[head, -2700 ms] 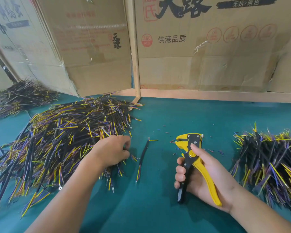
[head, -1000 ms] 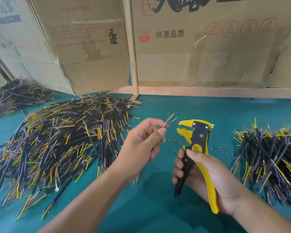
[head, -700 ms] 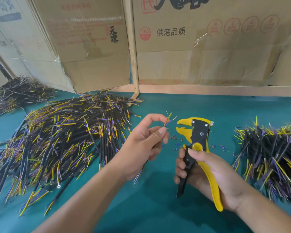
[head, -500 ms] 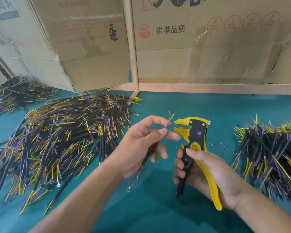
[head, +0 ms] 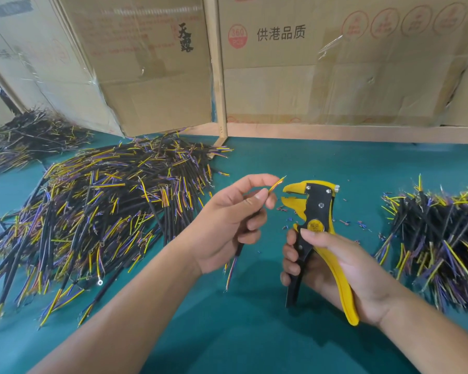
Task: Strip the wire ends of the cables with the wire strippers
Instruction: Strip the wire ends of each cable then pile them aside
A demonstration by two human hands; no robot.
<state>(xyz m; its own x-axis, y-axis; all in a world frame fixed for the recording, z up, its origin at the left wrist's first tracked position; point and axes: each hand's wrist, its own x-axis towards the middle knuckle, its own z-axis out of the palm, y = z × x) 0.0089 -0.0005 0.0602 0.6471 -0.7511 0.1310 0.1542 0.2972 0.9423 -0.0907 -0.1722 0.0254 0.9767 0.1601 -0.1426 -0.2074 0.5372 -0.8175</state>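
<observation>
Our left hand (head: pixel 227 225) pinches one thin black cable (head: pixel 275 185), its yellow tip just beside the open beak of the wire strippers (head: pixel 312 209). Our right hand (head: pixel 333 265) is wrapped around their two handles, one yellow, one black. We count three bristly cable heaps on the teal desk (head: pixel 254 333), with cardboard boxes (head: pixel 335 76) behind.

Counter (head: pixel 254 346) w/ teal cover; big heap of black cables (head: pixel 100 211) on its left, yellow & purple wire ends sticking out, some w/ ring terminals; second, darker heap (head: pixel 30 136) far left at the back; third heap (head: pixel 438 238) at right edge, well apart from the big one; small bits of stripped insulation (head: pixel 360 225) scattered on the cover between centre & right heap; cardboard boxes (head: pixel 152 76) and a wood frame (head: pixel 335 132) stand along the back edge.
</observation>
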